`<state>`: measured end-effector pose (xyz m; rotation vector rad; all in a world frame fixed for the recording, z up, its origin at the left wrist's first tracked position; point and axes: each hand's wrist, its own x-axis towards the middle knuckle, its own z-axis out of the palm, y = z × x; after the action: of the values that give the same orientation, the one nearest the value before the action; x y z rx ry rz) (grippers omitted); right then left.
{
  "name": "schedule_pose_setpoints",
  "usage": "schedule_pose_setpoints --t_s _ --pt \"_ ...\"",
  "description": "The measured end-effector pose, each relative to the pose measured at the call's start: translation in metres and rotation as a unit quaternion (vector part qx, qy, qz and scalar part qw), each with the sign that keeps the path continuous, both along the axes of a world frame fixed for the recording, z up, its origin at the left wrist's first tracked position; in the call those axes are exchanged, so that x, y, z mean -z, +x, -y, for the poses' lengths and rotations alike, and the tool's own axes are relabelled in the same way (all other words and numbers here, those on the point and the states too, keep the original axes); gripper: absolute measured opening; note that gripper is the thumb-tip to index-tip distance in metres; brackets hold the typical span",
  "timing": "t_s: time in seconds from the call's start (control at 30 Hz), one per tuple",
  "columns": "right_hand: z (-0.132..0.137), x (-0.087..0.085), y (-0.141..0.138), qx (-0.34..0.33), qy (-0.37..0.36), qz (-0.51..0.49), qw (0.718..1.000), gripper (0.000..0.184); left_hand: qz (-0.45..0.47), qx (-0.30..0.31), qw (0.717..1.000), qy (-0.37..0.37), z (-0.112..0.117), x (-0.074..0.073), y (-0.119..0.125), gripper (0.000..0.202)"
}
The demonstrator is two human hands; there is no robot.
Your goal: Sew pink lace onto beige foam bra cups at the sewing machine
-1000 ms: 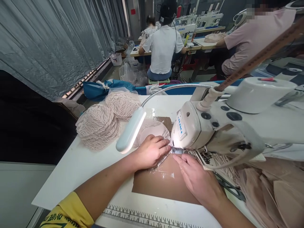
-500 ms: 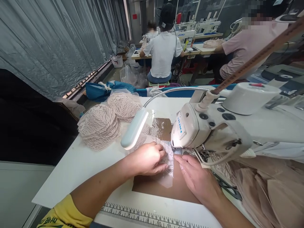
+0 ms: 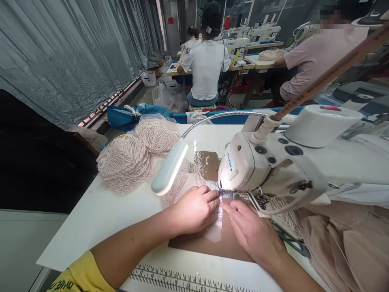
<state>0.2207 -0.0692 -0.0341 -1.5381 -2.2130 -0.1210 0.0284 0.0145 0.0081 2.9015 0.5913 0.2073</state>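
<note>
My left hand (image 3: 197, 209) lies over a pale pink lace piece (image 3: 182, 182), its fingers bent and closed on the fabric, tips close to the presser foot. Part of the lace is hidden under that hand; a dotted white strip (image 3: 218, 219) shows at its right edge. My right hand (image 3: 247, 223) rests on the brown sheet (image 3: 194, 243), fingers stretched forward and fairly flat, with the tips touching the strip's edge. The white sewing machine (image 3: 243, 166) stands directly ahead, its needle area just beyond my fingertips and mostly hidden.
Stacked lace pieces (image 3: 124, 162) sit at the table's left. A lamp (image 3: 170, 166) on a bendy metal neck hangs over the work. Brown sheer fabric (image 3: 343, 239) is heaped at right, beside dark scissors-like handles (image 3: 291, 239). A printed ruler (image 3: 182, 280) runs along the front edge. Other people sit at machines ahead.
My left hand has moved forward and slightly right, closer to the presser foot, covering more of the lace and strip. My right hand stays nearly in place at the fabric edge.
</note>
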Motion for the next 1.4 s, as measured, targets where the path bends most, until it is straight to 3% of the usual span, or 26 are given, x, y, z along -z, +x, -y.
schedule_pose_setpoints --t_s 0.37,0.6,0.7,0.77,0.83,1.03,1.17,1.27,1.4 --pt "0.000 -0.002 -0.001 -0.004 0.018 0.027 0.999 0.037 0.004 -0.013 1.000 0.004 0.002 0.002 0.002 0.035" --pt "0.007 0.009 0.007 -0.023 0.009 -0.013 1.000 0.038 -0.050 0.014 0.998 -0.035 0.002 -0.026 -0.014 0.041" --pt "0.008 0.004 0.007 -0.017 -0.027 -0.030 0.999 0.036 -0.085 0.012 0.995 -0.049 0.004 -0.032 -0.018 0.024" --pt "0.008 -0.001 0.005 -0.018 -0.045 -0.035 0.998 0.034 -0.096 0.003 0.994 -0.048 0.003 -0.029 -0.017 0.010" --pt "0.007 -0.006 0.004 -0.020 -0.056 -0.037 0.998 0.033 -0.085 -0.001 0.995 -0.060 0.000 -0.023 -0.017 0.011" --pt "0.005 -0.007 0.004 -0.016 -0.084 -0.039 0.996 0.032 -0.003 -0.014 0.978 -0.208 -0.019 -0.018 -0.022 0.014" --pt "0.000 -0.006 -0.001 -0.007 -0.042 -0.022 0.999 0.035 0.008 -0.037 0.957 -0.286 -0.025 -0.019 -0.024 0.021" --pt "-0.004 -0.006 -0.007 -0.015 -0.008 -0.026 1.000 0.030 0.019 -0.037 0.955 -0.294 -0.025 -0.017 -0.024 0.021" --pt "-0.001 -0.008 -0.008 -0.060 -0.017 -0.064 0.996 0.020 0.059 0.045 0.963 -0.259 -0.023 -0.013 -0.024 0.014"
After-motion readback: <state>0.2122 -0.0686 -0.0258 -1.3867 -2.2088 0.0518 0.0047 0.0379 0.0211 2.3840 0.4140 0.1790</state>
